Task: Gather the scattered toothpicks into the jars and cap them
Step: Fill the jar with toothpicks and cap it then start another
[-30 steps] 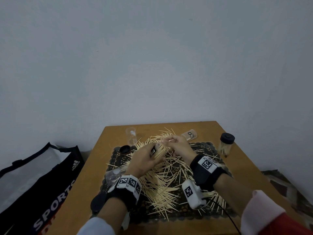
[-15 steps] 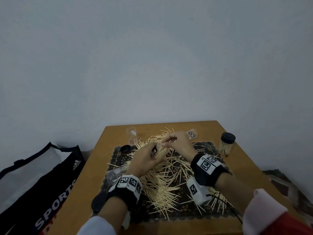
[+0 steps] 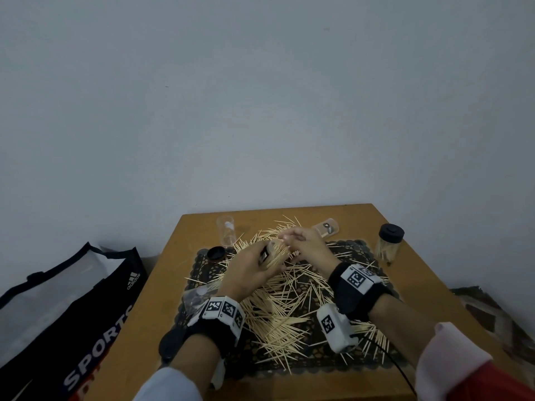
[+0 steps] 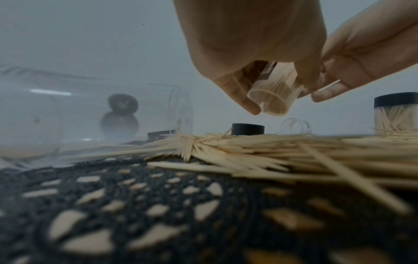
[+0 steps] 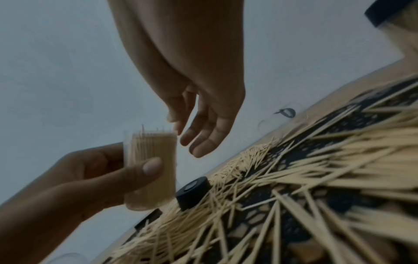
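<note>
Table (image 3: pixel 411 287): wooden, bare strips along all edges.
Mat (image 3: pixel 341 363): dark lace, centred, strewn with toothpicks (image 3: pixel 278 319).
Capped jar (image 3: pixel 389 244): upright near right edge, off the mat.
Empty jar (image 3: pixel 227 234): far left.
Left hand (image 3: pixel 249 273): fingers wrapped round packed jar (image 5: pixel 150 169), held above the mat.
Right hand (image 3: pixel 307 246): fingers relaxed, just beside jar mouth; whether it pinches anything, cannot tell.
Loose cap (image 3: pixel 216 252): mat's far-left edge.

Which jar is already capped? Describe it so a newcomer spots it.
Start at the wooden table, then go to its far right side, just off the black lace mat. The capped jar stands upright there, alone in wearing a black lid; the other jars are open.
</note>
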`<state>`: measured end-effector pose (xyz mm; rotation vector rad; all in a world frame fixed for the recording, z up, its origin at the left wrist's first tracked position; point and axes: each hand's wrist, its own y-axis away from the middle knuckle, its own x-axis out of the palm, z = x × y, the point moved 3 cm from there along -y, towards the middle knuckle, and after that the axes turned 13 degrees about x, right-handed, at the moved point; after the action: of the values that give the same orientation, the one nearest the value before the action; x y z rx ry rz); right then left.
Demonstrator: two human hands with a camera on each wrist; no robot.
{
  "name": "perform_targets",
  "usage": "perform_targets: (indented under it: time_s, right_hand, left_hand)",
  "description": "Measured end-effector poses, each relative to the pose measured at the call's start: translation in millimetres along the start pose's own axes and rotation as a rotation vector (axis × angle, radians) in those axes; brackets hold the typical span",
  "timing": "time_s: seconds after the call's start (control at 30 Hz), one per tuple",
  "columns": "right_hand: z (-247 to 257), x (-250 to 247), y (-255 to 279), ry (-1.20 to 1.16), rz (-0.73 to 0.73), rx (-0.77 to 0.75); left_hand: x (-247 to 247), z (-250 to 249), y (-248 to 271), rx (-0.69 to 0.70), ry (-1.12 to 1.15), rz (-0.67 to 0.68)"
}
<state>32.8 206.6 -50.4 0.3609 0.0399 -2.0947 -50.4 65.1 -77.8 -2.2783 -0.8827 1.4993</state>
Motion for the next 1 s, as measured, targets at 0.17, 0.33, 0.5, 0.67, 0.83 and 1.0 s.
perform_targets:
  time_s: [0.17,0.33,0.5,0.67,0.83,1.0]
  right_hand:
    - [-11.8,-9.5,-5.2,0.494,-0.003,0.052]
    - [-27.0,2.8,-3.4,0.982,0.177,0.032]
    - [-27.2,14.0,2.1,1.198,0.103,-0.032]
    - [-17.1,20.6,4.8,1.145,-0.015,0.014]
    - [-10.5,21.1,5.4,1.207,-0.103,0.03]
    - [-8.8,22.7,3.1,1.313,-0.171,-0.08]
  left_hand:
    - [-0.3,6.8,1.2,-0.017,-0.075,-0.023]
    - [-3.5,7.4,1.1,-0.028,-0.163,-0.039]
    - [-5.9,7.4,3.0,-0.045,-0.211,-0.045]
    - [-5.4,7.6,3.5,-0.072,-0.221,-0.021]
    - [-4.9,7.4,2.6,-0.082,-0.224,-0.013]
    - [-6.6,4.0,2.6,-0.094,-0.236,-0.005]
